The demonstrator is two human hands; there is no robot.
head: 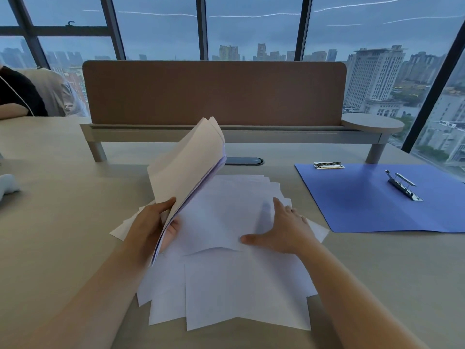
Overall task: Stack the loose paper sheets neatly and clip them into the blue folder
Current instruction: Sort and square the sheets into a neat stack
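Sheets (226, 285) lie fanned on the bench (63, 210); my left hand (151, 222) grips a limp, slippery sheaf (186, 162) by its edge, my right hand (284, 230) presses flat, fingers spread; folder (364, 205) waits right.

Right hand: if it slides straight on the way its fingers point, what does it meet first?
The right hand lies flat on the spread sheets, fingers pointing away and slightly left. It would probably cross more loose sheets first, then the lifted sheaf in the left hand; depth is uncertain.
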